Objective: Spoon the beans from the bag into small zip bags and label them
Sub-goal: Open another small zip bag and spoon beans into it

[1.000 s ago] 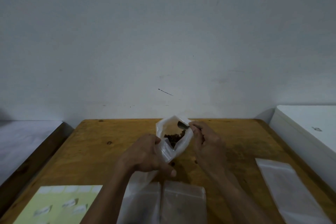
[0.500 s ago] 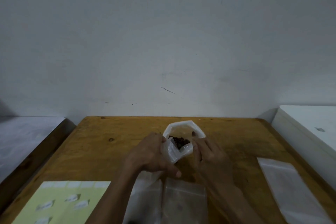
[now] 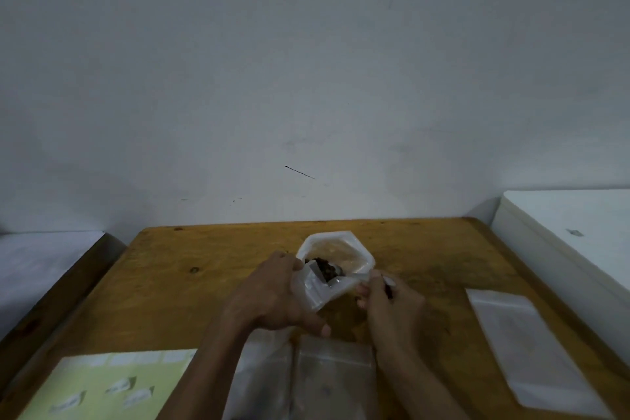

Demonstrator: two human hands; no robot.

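Beans [image 3: 324, 270] sit dark and heaped in the mouth of a clear plastic bag [image 3: 335, 249], which stands open on the wooden table [image 3: 191, 300] a little behind the two hands. The left hand [image 3: 272, 297] grasps the bag's near left side, fingers curled round the crumpled plastic and the thumb stretched out low toward the table. The right hand [image 3: 392, 309] is just beside the bag's near right edge, its fingers pinched on a thin spoon handle [image 3: 387, 283]; the bowl end reaches into the bag among the beans, though the dim light leaves its shape hard to make out.

In front of the hands, small zip bags [image 3: 332, 375] lie flat and overlapping at the table's near edge, partly covered by the forearms. Another stack of flat clear bags [image 3: 518, 348] lies well apart on the right side of the table. At the near left corner rests a pale yellow-green label sheet [image 3: 112, 385] — a row of white labels along its top edge and a few loose-looking white ones lower down. Any writing on the labels is too blurred to read, and no brand or print shows on the bags.

A white box-like surface [image 3: 572, 235] stands just right of the table, and a grey-white ledge [image 3: 44, 256] lies to its left — both against the plain wall [image 3: 306, 79], which bears a short dark streak [image 3: 300, 172].
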